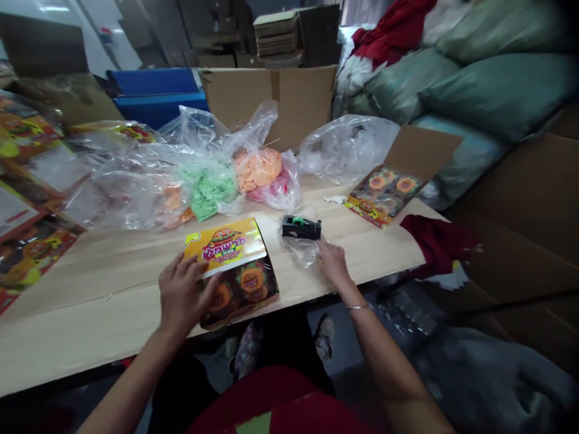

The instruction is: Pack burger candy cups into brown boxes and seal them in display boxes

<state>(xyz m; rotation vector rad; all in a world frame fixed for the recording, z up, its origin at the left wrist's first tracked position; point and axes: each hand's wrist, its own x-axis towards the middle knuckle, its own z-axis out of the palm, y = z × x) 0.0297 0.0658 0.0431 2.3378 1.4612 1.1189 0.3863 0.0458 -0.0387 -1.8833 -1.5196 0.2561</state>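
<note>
A yellow and brown display box [235, 241] with a burger cartoon on its lid lies near the table's front edge. Round burger-printed packs [251, 279] show in its uncovered front part. My left hand [183, 295] rests on the box's left side with fingers spread. To the right of the box stands a black tape dispenser [301, 228] with a green core. My right hand [332, 262] is at the dispenser's front end, fingers drawn together; what they pinch, if anything, is too small to make out. Clear plastic [302, 252] lies under the dispenser.
Clear bags with green [210, 187] and orange [257, 169] pieces line the table's back. An open display box [384, 190] of burger packs stands at right, beside a dark red cloth [436, 241]. Printed boxes [34, 253] are stacked at left. A large carton [271, 102] stands behind.
</note>
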